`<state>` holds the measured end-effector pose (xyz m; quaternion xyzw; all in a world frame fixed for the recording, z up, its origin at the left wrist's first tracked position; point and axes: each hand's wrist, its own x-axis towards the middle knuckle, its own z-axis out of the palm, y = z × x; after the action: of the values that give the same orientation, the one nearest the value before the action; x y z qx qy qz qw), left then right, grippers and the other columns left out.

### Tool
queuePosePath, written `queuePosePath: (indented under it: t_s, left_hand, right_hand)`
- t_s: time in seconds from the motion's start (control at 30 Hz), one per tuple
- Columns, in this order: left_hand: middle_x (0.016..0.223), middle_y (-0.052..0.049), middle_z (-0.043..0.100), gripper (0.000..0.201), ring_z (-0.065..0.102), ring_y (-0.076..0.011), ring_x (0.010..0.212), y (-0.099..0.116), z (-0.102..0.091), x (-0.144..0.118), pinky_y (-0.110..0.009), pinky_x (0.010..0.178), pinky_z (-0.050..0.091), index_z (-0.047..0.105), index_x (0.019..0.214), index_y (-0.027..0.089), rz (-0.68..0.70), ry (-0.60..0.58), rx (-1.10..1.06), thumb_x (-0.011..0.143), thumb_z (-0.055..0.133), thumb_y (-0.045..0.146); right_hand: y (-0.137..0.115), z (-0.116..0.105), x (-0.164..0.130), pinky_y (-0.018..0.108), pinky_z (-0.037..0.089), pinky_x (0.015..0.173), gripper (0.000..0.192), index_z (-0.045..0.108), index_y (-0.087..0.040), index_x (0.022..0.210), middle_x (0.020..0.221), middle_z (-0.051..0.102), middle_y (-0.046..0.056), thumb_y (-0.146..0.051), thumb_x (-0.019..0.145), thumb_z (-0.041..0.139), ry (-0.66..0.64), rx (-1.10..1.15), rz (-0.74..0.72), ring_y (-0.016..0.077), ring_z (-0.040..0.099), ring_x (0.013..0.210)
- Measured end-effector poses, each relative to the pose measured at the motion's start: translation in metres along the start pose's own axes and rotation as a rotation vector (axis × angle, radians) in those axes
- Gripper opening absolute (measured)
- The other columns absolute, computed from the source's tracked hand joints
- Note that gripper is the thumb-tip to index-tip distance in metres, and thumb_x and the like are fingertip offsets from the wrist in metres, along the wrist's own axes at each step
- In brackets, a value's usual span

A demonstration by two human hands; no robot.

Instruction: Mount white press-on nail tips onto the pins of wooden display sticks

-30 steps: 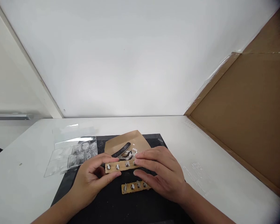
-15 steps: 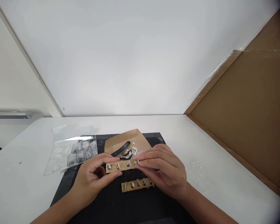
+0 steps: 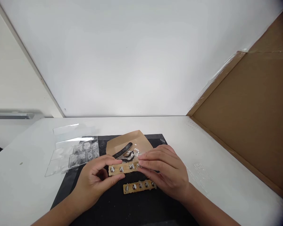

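Matt wooden strip (image 3: 124,169) studded with shiny metal screws (image 3: 121,169), over a matt black mat (image 3: 113,204), beside a glossy clear plastic box (image 3: 72,153).

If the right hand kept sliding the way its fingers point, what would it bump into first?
The right hand points leftward along the held wooden strip with metal screws, so it would probably meet the left hand's fingertips first; depth is hard to judge.

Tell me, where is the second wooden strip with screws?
In the head view, the second strip lies on the black mat, just nearer the person than the held strip, partly under the right hand.
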<state>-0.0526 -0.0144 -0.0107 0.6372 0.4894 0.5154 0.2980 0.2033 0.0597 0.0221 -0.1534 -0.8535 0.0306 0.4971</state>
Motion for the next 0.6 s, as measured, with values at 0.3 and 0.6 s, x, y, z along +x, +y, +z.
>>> queuePosePath:
  t_s: [0.3,0.6]
  left_hand:
    - [0.099,-0.007,0.079,0.025,0.074,-0.0144,0.072,-0.0006,0.0017,0.0015,-0.015,0.050,0.057,0.086,0.105,0.027,-0.009,0.014,-0.001,0.082,0.089,0.033]
    - [0.102,-0.008,0.078,0.025,0.076,-0.0182,0.082,-0.0017,0.0015,-0.0006,-0.017,0.054,0.059,0.085,0.108,0.026,-0.037,-0.013,-0.004,0.084,0.088,0.033]
  right_hand:
    - [-0.0015,-0.0013,0.0016,0.036,0.053,0.078,0.017,0.077,-0.022,0.103,0.100,0.084,0.001,-0.013,0.091,0.085,-0.002,-0.052,-0.013,0.0163,0.078,0.087]
    - [-0.0019,0.0000,-0.0015,0.038,0.051,0.081,0.022,0.078,-0.026,0.115,0.110,0.083,0.003,-0.022,0.094,0.083,-0.065,-0.097,-0.032,0.0184,0.077,0.092]
